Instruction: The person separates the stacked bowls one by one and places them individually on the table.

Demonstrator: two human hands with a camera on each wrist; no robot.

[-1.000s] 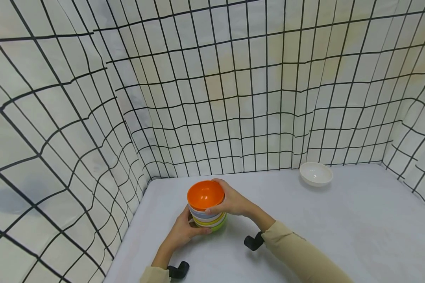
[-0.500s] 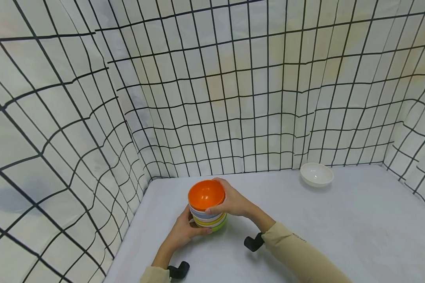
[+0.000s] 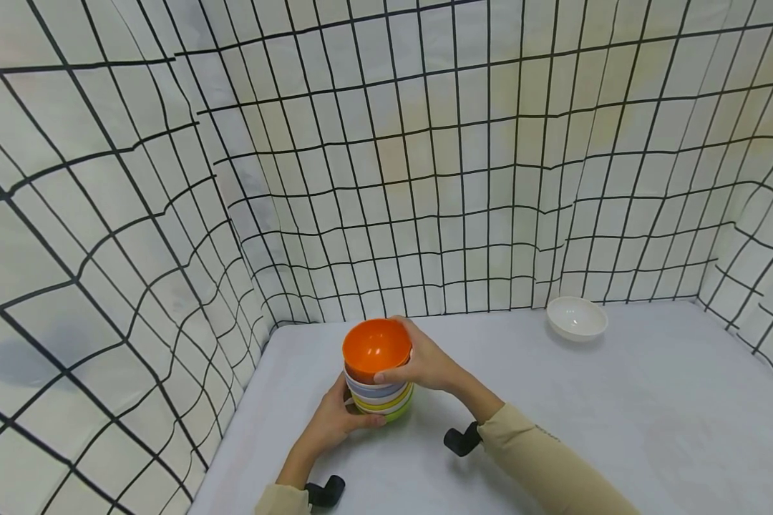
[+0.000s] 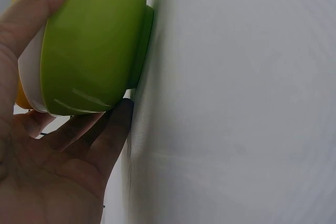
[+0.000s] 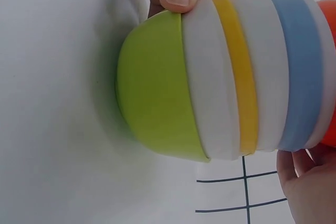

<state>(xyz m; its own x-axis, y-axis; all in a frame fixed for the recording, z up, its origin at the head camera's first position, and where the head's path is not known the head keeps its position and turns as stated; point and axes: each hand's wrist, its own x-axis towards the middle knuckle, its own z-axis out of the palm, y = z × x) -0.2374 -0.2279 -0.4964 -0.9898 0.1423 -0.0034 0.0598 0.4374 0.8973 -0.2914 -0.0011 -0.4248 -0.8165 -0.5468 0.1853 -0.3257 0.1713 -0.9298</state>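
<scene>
A stack of nested bowls stands upright on the white tabletop in front of me. Its bottom is a green bowl point(image 4: 94, 40), with my left hand point(image 3: 336, 415) curled around it, thumb near its rim and fingers on the far side. Above the green come a white bowl point(image 5: 207, 77), a yellow bowl point(image 5: 242, 72), another white layer point(image 5: 266, 66), a light blue bowl point(image 5: 302, 66) and a further white band. At the top, my right hand point(image 3: 428, 365) grips an orange bowl point(image 3: 376, 350), thumb in front and fingers behind its right side. The orange bowl's inside holds nothing.
A separate white bowl point(image 3: 577, 319) sits at the back right of the table point(image 3: 618, 415). White walls with a black grid point(image 3: 451, 179) enclose the back and sides. A black wrist mount point(image 3: 462, 440) protrudes beside the right sleeve, and another mount point(image 3: 325, 492) beside the left.
My right hand and the orange bowl have risen slightly, showing more of its outer side above the layers beneath. The left hand and lower stack stay in place.
</scene>
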